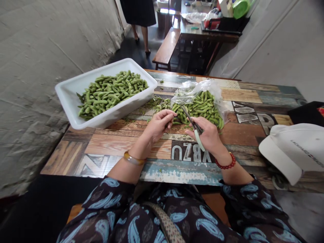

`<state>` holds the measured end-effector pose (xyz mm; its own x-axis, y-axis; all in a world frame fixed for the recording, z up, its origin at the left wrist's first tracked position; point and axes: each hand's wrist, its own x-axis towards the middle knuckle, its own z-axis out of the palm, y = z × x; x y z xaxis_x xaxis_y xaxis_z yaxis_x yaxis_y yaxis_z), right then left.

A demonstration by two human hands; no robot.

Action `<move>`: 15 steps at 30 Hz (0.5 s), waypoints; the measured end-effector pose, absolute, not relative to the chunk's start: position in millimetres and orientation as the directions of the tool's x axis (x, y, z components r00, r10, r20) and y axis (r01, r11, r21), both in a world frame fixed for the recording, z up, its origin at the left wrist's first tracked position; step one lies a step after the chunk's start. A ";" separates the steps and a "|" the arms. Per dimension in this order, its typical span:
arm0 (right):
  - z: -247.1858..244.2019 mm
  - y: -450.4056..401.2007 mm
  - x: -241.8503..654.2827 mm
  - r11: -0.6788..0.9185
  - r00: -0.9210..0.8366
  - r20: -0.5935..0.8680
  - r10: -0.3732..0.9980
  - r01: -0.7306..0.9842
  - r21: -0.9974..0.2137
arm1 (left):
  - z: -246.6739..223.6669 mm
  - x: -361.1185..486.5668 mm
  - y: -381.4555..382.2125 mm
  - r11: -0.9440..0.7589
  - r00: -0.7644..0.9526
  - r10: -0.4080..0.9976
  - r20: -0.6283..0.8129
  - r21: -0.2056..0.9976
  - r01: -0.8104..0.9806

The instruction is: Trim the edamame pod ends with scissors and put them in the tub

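My right hand point(209, 133) is closed around a pair of scissors point(199, 140) with pale handles. Their blades point away from me, toward the pile of green soybean pods point(206, 109). These pods lie partly in and under a clear plastic bag point(187, 91) on the table. Just left of the scissors, my left hand point(162, 123) is closed, thumb and fingertips pinched together; what they hold, if anything, is too small to make out. A white plastic tub point(68, 92) on the left holds many more pods point(113, 92).
Small trimmings point(155, 104) lie between tub and bag on the patchwork-patterned table point(121, 145). A white cap point(293, 148) rests at the right. Beyond the table are a wooden bench point(168, 45), another table point(197, 33) with clutter, and a person's legs point(144, 38).
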<state>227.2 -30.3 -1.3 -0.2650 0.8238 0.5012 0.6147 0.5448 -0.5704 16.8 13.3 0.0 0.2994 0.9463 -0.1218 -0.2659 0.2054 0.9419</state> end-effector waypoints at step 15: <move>-6.0 -30.5 225.3 0.581 -0.297 0.525 0.798 0.612 -0.537 | -9.0 19.7 12.9 -0.343 0.308 0.933 0.186 0.717 0.606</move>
<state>225.3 -30.5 -6.0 -0.2970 0.7977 0.5248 0.6119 0.5809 -0.5367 19.7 12.9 -9.0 0.3084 0.9329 0.1861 0.6060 -0.3435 0.7175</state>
